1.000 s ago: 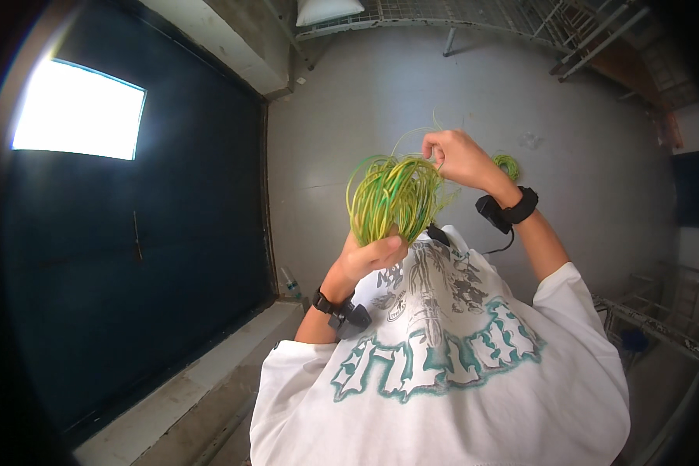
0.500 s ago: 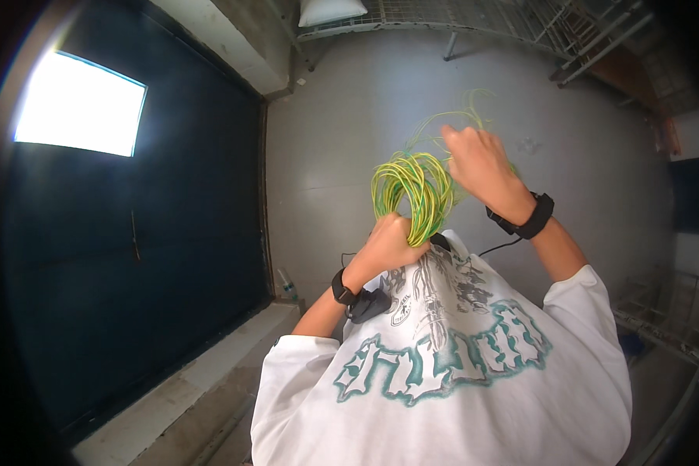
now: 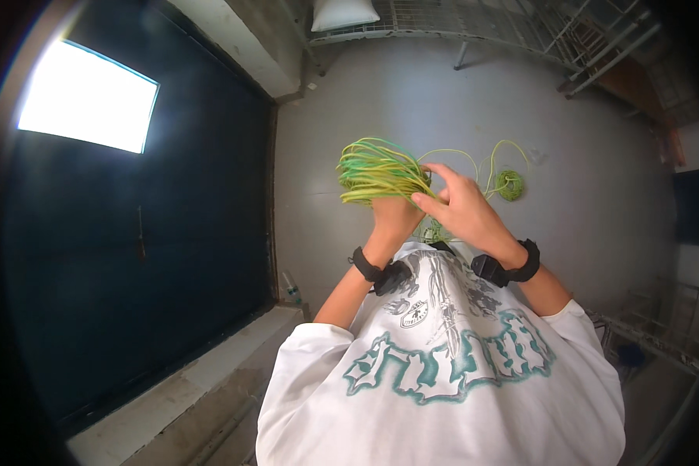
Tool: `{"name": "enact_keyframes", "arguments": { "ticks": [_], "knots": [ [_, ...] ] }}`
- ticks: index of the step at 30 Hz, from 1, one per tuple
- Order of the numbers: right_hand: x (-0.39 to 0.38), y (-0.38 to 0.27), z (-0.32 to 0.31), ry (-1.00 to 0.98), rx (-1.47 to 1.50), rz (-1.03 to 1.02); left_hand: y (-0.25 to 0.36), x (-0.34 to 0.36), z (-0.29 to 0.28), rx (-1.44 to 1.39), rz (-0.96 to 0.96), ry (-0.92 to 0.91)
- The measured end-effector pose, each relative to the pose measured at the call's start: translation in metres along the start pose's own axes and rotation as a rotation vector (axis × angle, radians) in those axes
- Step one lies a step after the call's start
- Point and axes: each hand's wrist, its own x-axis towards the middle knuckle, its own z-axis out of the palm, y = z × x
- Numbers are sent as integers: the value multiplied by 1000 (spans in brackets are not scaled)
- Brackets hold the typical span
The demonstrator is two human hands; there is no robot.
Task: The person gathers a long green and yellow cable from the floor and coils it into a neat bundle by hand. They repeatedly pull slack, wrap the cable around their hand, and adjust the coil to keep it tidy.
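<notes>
My left hand [image 3: 394, 221] is closed on a thick coil of green-and-yellow electrical wire [image 3: 380, 175], its fingers hidden under the loops. At the coil's right edge is my right hand [image 3: 470, 211], with thumb and forefinger stretched out and apart. The thumb tip lies against or just beside the loops; its other fingers are hidden. A strand arcs from the held coil to behind my right hand. Another strand rises there and bends down to a smaller wire coil [image 3: 510, 186] on the floor. More wire [image 3: 433, 231] shows below my hands, close to my shirt.
Grey floor [image 3: 342, 101] spreads around and beyond my hands. Metal rack frames [image 3: 435, 31] stand along the far side, with a white pillow-like bag [image 3: 344, 13] on one. A dark door [image 3: 93, 225] with a bright pane is at left. A plastic bottle [image 3: 292, 291] stands beside the ledge.
My right hand has come down and left to the held coil, its thumb and forefinger now apart. The coil has tipped over to the left. The smaller floor coil has come into view.
</notes>
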Motion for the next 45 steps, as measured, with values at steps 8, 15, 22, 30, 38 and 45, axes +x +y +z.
{"name": "enact_keyframes", "arguments": {
  "ticks": [8,15,22,30,38,45],
  "knots": [
    [-5,17,16,99,-189,-102,-13,3,-8,32,206,-161],
    [3,51,23,112,226,-185,-19,19,-5,243,360,-217],
    [4,63,30,146,331,-194,-13,17,-9,289,353,-343],
    [2,56,27,159,361,-190,2,16,-23,398,360,-254],
    [4,51,32,132,512,-164,11,16,-34,268,260,-386],
    [-4,43,24,211,237,-166,39,14,-54,-943,-233,-299]
  ]
}}
